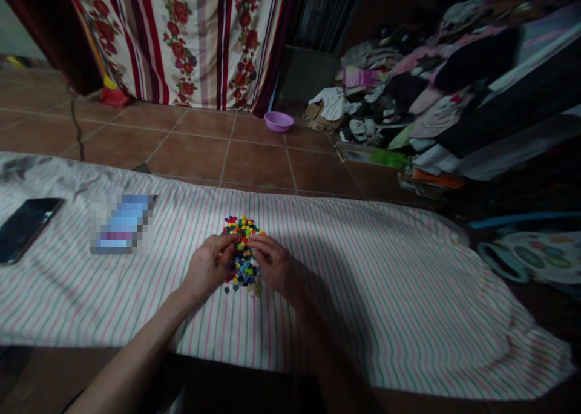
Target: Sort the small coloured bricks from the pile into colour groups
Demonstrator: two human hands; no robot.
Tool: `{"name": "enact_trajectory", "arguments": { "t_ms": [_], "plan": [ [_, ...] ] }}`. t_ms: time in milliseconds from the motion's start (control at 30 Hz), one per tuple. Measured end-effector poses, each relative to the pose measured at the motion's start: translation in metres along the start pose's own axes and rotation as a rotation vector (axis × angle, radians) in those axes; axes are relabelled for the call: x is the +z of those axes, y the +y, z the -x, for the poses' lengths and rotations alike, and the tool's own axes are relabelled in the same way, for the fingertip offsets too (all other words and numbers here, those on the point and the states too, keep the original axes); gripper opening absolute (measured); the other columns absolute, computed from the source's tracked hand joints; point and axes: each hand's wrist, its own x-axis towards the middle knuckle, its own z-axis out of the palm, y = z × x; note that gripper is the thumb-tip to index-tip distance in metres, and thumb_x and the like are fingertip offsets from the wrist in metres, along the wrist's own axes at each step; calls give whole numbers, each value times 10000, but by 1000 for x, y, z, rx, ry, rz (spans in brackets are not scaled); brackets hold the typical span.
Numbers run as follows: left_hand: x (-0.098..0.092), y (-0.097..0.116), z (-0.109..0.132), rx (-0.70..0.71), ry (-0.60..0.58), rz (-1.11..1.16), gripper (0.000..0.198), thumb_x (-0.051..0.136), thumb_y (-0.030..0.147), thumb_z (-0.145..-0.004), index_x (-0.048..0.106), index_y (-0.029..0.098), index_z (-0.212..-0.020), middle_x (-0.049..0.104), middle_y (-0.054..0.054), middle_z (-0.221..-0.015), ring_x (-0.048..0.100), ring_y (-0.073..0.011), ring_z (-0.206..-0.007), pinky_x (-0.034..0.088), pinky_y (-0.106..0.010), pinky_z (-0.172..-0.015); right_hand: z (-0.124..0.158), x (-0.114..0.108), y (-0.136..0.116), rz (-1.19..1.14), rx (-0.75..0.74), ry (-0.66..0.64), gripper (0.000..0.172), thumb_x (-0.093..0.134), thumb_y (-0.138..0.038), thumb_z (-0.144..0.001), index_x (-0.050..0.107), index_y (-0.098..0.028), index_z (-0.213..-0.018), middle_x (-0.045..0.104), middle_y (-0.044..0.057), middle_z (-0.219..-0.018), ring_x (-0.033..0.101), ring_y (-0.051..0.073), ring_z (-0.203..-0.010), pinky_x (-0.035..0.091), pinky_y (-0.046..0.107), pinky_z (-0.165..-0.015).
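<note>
Head view, the only one. Reference point for all positions: the heap of small coloured pieces, which lay on a striped cloth. Pieces toward the heap's far end were mostly red, yellow, orange and green; those toward its near end ran to blue, black, grey and pale tones.

Left hand: at the heap's left edge, fingers bent, thumb and fingertips over the pieces. Right hand: at the heap's right edge, fingers curled inward over the pieces. The fingertips of the two hands were near each other above the middle of the heap, the palms well apart on either side. Whether either hand had closed on a piece could not be told; the fingertips were too small and dim.

Left of the heap, on the same cloth: a lit phone, its screen pixelated, and, farther left, a dark phone.

Beyond the heap, off the cloth: tiled floor, with a purple basin slightly to the heap's right and a flowered, striped curtain hanging slightly to its left. Far to the right beyond the heap: a cardboard box beside a large, jumbled pile of clothes, partly in shadow.
</note>
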Motion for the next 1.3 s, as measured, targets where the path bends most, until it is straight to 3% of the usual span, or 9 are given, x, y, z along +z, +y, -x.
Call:
{"name": "enact_trajectory", "arguments": {
  "t_ms": [100,200,400,600,733,867,967,1133,1300],
  "plan": [
    [-5,-1,-11,-46,20,-10,350,383,159,-833,682,203,-1009,667,-57,-994,625,-174,-954,509,-329,-884,-5,-4,10,150,102,83,291,422,-157,-908,691,-205,-1006,680,69,-1035,653,150,-974,530,278,-887],
    [-5,-7,-21,-185,17,-48,370,369,114,-790,673,184,-989,637,-59,-992,630,-160,-883,516,-310,-841,-10,-12,18,288,212,97,336,398,-106,-879,675,-203,-1043,671,62,-1028,652,149,-935,531,269,-855],
    [7,-21,-38,-252,1,-259,392,370,172,-867,571,157,-1203,589,-112,-1120,626,-201,-939,503,-350,-857,-22,-22,15,455,286,-115,421,420,-65,-850,623,-198,-1194,652,90,-1155,629,204,-1021,511,333,-899],
    [16,-4,-50,-228,-85,-421,391,275,320,-975,529,197,-1245,578,-103,-1151,605,-220,-984,499,-352,-802,-36,-10,7,466,210,-223,562,396,-7,-816,540,-208,-1321,614,101,-1232,556,235,-1122,476,387,-963],
    [18,2,-54,-202,-163,-429,378,268,322,-974,561,213,-1187,570,-80,-1140,605,-220,-979,494,-332,-761,-39,-4,6,380,200,-257,644,391,17,-770,492,-218,-1361,595,83,-1278,530,222,-1183,454,383,-1014],
    [18,-3,-54,-198,-164,-295,348,300,304,-957,599,213,-1109,595,-61,-1097,604,-204,-997,481,-335,-850,-38,-3,8,188,227,-268,628,364,-3,-781,463,-181,-1375,591,82,-1298,552,188,-1177,444,363,-1044],
    [16,-6,-52,-203,-148,-130,322,347,284,-925,607,209,-1099,615,-55,-1104,608,-192,-1010,469,-342,-913,-34,1,10,8,270,-256,636,347,-8,-781,453,-191,-1380,637,66,-1222,612,158,-1061,502,347,-974],
    [13,-2,-43,-282,-147,116,338,398,325,-899,591,215,-1154,680,-36,-1015,634,-185,-948,513,-322,-825,-27,5,4,-213,272,-189,553,329,-52,-812,553,-237,-1282,679,42,-1103,652,134,-925,580,291,-787],
    [7,8,-30,-211,-162,149,380,418,288,-874,584,200,-1205,677,-56,-1089,630,-192,-970,515,-330,-835,-19,-7,-10,-236,266,-227,416,369,-146,-885,598,-239,-1220,697,33,-1056,672,132,-900,574,299,-811]
  ]
}}
